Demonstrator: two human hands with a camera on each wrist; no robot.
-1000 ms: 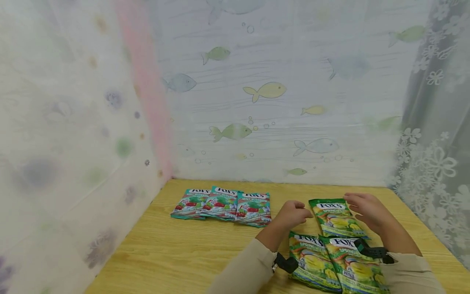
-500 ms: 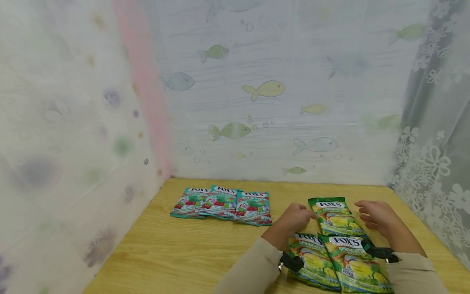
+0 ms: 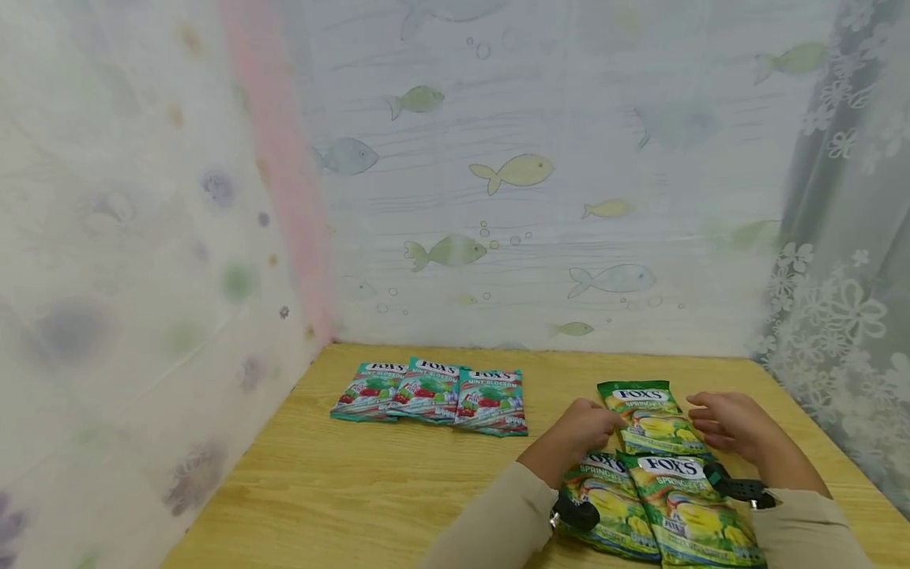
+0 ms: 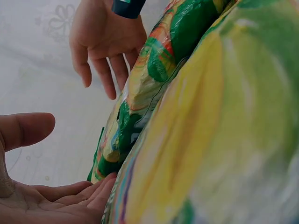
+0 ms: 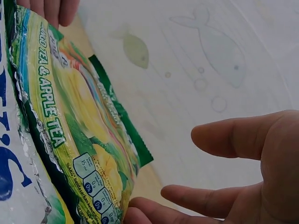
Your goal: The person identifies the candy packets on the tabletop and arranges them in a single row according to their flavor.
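Look on the table [image 3: 370, 498], at right, just beyond the near pair [image 3: 650, 521], for the far green packet [image 3: 661, 427], lying face up. Probably best nudged evenly from both sides, lightly, to avoid creasing or overlapping. Flanked at left by left hand [image 3: 584, 431], at right by right hand [image 3: 739, 431], both with fingers extended, grasping nothing. Looks glossy and puffy, yellow-printed, with a white FOX'S label [image 3: 640, 395].

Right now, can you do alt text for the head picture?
A left hand and right hand flank the farthest of three green bags on a table. Farther left, three teal bags overlap before a fish-print backdrop.
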